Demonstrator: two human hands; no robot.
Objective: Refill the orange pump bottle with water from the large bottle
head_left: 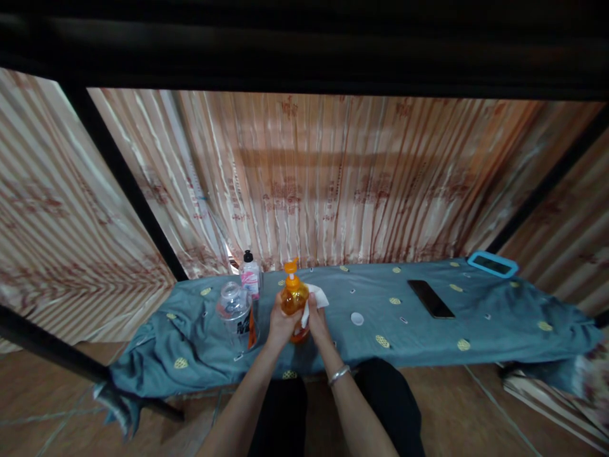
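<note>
- Pump bottle (pixel 294 297): orange, upright near the front edge of the blue cloth (pixel 499 320), held between both hands.
- Left hand (pixel 281 322): fingers wrapped round the bottle's left side, apparently to steady it.
- Right hand (pixel 316 317): fingers closed on a white tissue (pixel 318 297), pressed against the bottle's right side as if wiping it.
- Clear bottle (pixel 235 311) and small white bottle (pixel 250 275): upright just left of the pump bottle, apart from the hands.
- White cap (pixel 356 318): flat on the cloth, near the right hand.
- Phone (pixel 431 298): face up, well apart to the right.
- Blue case (pixel 491 264): far right corner by the curtain (pixel 333 184).
</note>
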